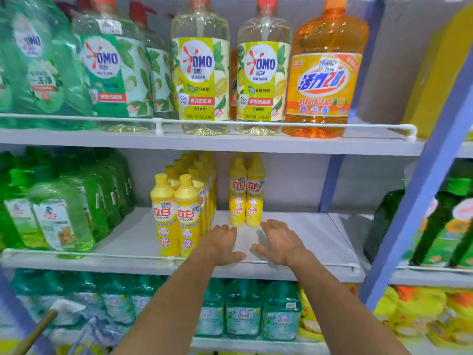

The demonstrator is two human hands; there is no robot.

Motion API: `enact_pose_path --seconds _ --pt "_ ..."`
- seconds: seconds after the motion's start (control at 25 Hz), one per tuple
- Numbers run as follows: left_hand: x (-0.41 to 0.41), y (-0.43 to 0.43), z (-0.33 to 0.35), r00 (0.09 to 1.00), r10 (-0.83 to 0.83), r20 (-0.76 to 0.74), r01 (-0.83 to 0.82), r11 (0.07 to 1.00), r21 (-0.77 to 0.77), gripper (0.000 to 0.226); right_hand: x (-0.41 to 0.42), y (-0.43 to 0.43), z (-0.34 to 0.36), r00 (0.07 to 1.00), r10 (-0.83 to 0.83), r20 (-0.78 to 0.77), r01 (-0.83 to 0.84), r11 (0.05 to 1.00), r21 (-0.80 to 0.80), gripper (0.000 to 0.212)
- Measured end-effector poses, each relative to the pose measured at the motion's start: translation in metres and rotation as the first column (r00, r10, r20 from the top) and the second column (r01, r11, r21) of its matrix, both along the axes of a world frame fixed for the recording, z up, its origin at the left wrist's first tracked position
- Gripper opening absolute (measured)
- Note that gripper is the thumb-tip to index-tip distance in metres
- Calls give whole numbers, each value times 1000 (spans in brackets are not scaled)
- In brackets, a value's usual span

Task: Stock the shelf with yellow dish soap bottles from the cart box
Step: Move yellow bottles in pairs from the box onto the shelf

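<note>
Two yellow dish soap bottles (247,193) stand side by side deep on the middle shelf (307,234). To their left, two rows of the same yellow bottles (179,213) run from the shelf's front rail to the back. My left hand (222,243) and my right hand (279,242) reach over the rail, just in front of the pair. Both hands have relaxed fingers and hold nothing. The cart box is out of view.
Green detergent bottles (61,208) fill the middle shelf's left part. Large OMO bottles (202,70) and an orange bottle (325,73) stand on the shelf above. Teal bottles (243,311) fill the shelf below. A blue upright (419,190) bounds the bay on the right.
</note>
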State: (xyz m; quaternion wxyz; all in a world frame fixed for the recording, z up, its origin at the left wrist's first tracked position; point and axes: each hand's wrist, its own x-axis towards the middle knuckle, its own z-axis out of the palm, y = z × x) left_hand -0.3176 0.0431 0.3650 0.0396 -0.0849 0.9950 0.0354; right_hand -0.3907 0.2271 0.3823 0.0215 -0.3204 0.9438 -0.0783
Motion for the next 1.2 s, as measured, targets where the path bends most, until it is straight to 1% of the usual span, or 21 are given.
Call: enact_pose_path --seconds 0.12,0.32,0.4,0.48,0.56,0.64,0.72,0.8,0.96,1.04,1.2 --pt "42 4 7 999 -44 13 44 999 -30 74 42 8 2 999 0 -53 4 996 86 70" --pt "139 1 -5 994 -111 -18 111 994 -4 73 137 6 -14 996 -25 -89 34 994 100 70" --pt "181 -10 -24 992 -123 -36 123 992 -16 73 178 -3 -30 997 -18 -75 26 993 115 70" --pt "225 -23 -54 996 -88 -16 88 996 3 75 218 -12 -55 999 -23 -24 26 991 134 72" --pt "264 -35 -87 997 -58 49 57 998 9 80 250 -19 -84 1000 -14 21 11 989 145 72" --pt "297 -45 -122 989 -40 142 33 998 49 81 275 -27 -115 997 1 82 -15 985 169 72" --pt "324 -49 -159 982 -34 188 15 995 102 83 295 -33 -151 985 7 170 -40 980 194 73" --pt "346 -48 -193 972 -4 236 -26 992 124 83 310 -34 -192 970 -1 244 -53 974 218 74" --pt "370 -48 -268 907 33 421 -121 975 184 75 326 -24 -279 933 -50 356 -60 955 292 76" --pt "378 -52 -305 875 58 480 -189 955 229 77 325 -17 -319 897 -72 436 -84 941 328 77" --pt "384 -63 -353 811 118 573 -287 933 215 85 316 -6 -375 842 -144 520 -105 902 420 77"
